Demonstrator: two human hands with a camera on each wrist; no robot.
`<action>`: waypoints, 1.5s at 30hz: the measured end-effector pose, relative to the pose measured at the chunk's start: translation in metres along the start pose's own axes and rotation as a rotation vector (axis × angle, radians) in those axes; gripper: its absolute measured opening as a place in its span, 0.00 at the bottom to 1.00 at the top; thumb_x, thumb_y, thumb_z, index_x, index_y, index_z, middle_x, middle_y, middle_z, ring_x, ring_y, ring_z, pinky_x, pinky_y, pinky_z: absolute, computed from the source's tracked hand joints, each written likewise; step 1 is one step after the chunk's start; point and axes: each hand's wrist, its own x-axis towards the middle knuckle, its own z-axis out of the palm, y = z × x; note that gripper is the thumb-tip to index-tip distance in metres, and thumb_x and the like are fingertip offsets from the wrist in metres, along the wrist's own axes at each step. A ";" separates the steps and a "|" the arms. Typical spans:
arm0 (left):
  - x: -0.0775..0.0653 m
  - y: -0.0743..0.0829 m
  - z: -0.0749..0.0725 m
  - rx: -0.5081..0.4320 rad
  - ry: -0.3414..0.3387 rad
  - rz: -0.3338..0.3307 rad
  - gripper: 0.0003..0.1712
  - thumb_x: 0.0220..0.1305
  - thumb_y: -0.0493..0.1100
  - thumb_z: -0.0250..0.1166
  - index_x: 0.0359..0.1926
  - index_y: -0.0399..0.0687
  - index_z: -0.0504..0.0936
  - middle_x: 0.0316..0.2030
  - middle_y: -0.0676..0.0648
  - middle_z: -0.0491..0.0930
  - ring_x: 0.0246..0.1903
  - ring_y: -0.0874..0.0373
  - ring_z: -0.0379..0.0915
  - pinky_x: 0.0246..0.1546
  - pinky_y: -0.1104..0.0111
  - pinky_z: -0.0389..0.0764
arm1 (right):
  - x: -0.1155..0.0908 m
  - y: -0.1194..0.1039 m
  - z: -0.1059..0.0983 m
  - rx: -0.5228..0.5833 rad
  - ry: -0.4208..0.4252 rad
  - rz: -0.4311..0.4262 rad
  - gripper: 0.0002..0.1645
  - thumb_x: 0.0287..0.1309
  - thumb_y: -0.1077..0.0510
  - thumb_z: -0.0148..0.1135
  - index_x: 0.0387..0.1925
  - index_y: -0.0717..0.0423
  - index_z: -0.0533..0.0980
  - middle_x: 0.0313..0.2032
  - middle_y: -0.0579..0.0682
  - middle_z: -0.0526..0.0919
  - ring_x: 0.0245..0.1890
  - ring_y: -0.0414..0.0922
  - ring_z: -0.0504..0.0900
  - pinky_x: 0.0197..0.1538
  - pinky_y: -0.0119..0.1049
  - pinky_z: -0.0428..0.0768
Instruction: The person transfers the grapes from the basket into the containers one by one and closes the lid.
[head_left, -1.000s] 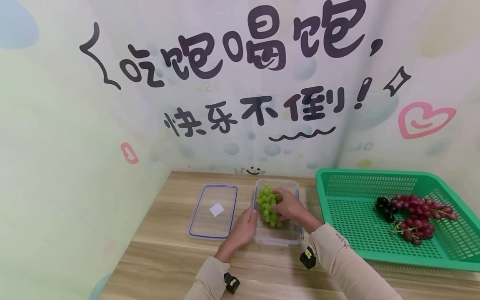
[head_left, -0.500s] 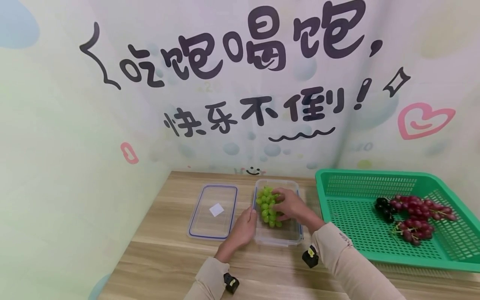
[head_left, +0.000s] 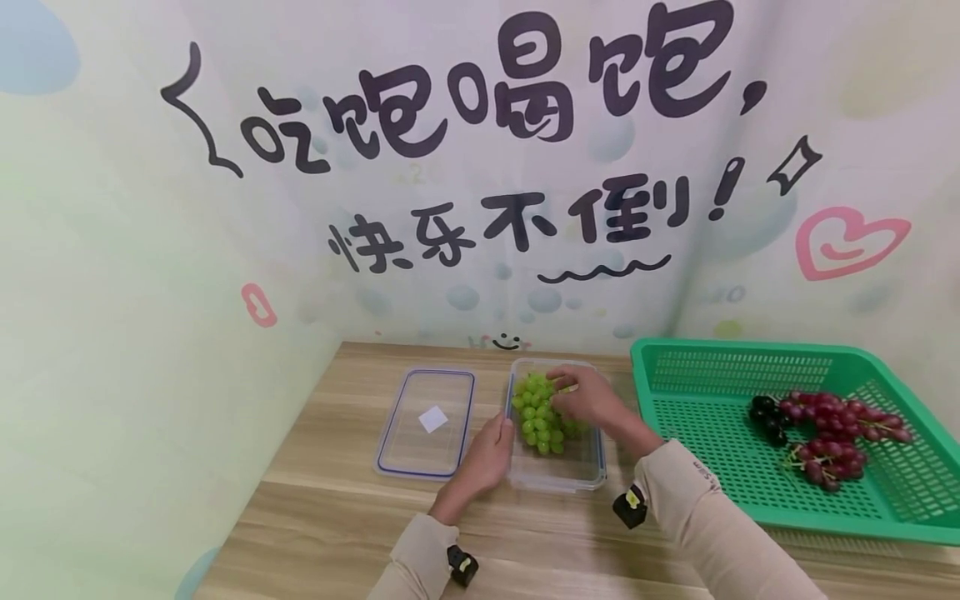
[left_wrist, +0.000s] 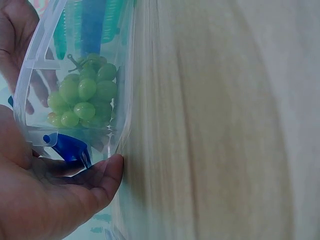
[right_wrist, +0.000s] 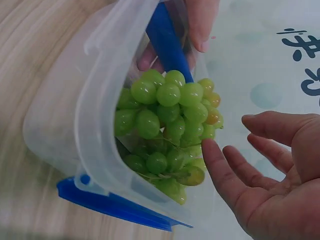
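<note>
A clear plastic food container (head_left: 557, 482) with blue latches stands on the table with green grapes (head_left: 538, 421) inside. My left hand (head_left: 487, 454) grips its left side; in the left wrist view the fingers (left_wrist: 107, 180) curl by the blue latch and the wall's lower edge. Over the right part of the container hovers my right hand (head_left: 588, 400). In the right wrist view this hand (right_wrist: 272, 175) has its fingers spread and holds nothing, one fingertip close to or touching the grapes; which of the two I cannot tell.
A clear lid (head_left: 427, 425) with a blue seal and a white label lies left of the container. At the right stands a green plastic basket (head_left: 697, 454) holding red grapes (head_left: 832, 425) and dark grapes (head_left: 768, 418). A printed wall (head_left: 450, 308) closes off the back.
My right hand has drawn off the green grapes, up and to the right, and its fingers have spread. More grapes show beneath it. The left hand stays on the container.
</note>
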 end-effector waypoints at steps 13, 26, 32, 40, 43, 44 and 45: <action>0.002 0.001 -0.001 0.006 0.001 0.008 0.21 0.81 0.44 0.35 0.44 0.36 0.71 0.29 0.46 0.65 0.26 0.56 0.61 0.26 0.65 0.66 | -0.007 -0.012 -0.033 -0.049 0.003 -0.133 0.25 0.68 0.64 0.55 0.65 0.64 0.69 0.60 0.68 0.73 0.58 0.64 0.76 0.51 0.49 0.82; 0.004 -0.002 0.000 0.008 0.003 0.000 0.21 0.81 0.44 0.34 0.44 0.35 0.71 0.29 0.46 0.65 0.26 0.56 0.61 0.26 0.65 0.66 | -0.017 -0.009 -0.069 -0.189 0.077 -0.132 0.26 0.70 0.60 0.56 0.66 0.61 0.68 0.62 0.67 0.73 0.61 0.64 0.74 0.55 0.54 0.78; 0.003 -0.002 0.001 0.002 0.002 0.009 0.21 0.81 0.43 0.34 0.42 0.34 0.71 0.28 0.46 0.64 0.25 0.56 0.60 0.25 0.65 0.66 | -0.023 -0.003 -0.086 -0.196 0.121 -0.146 0.25 0.70 0.61 0.56 0.66 0.63 0.68 0.61 0.69 0.73 0.59 0.65 0.75 0.56 0.56 0.78; 0.002 -0.001 0.000 -0.004 -0.001 0.010 0.21 0.81 0.43 0.34 0.44 0.34 0.71 0.28 0.46 0.64 0.25 0.56 0.60 0.25 0.65 0.66 | -0.030 0.005 -0.108 -0.189 0.148 -0.102 0.27 0.70 0.59 0.55 0.68 0.61 0.66 0.63 0.69 0.71 0.62 0.65 0.72 0.58 0.58 0.76; 0.002 -0.001 0.000 -0.009 -0.002 0.007 0.21 0.81 0.43 0.34 0.44 0.35 0.71 0.28 0.46 0.64 0.25 0.56 0.60 0.25 0.65 0.66 | -0.031 0.008 -0.114 -0.195 0.147 -0.089 0.28 0.71 0.59 0.54 0.68 0.62 0.65 0.64 0.70 0.69 0.63 0.66 0.70 0.58 0.59 0.75; 0.002 -0.001 0.000 -0.011 -0.003 0.005 0.21 0.81 0.43 0.34 0.46 0.35 0.72 0.29 0.46 0.64 0.25 0.55 0.60 0.25 0.65 0.66 | -0.032 0.008 -0.116 -0.193 0.146 -0.090 0.28 0.71 0.59 0.54 0.69 0.62 0.64 0.64 0.70 0.69 0.64 0.67 0.70 0.59 0.60 0.74; 0.002 -0.001 0.000 -0.012 -0.004 0.002 0.21 0.81 0.43 0.34 0.47 0.35 0.72 0.29 0.46 0.65 0.25 0.55 0.61 0.25 0.64 0.66 | -0.032 0.009 -0.118 -0.194 0.145 -0.092 0.28 0.71 0.59 0.54 0.69 0.63 0.64 0.64 0.70 0.68 0.64 0.67 0.69 0.59 0.60 0.74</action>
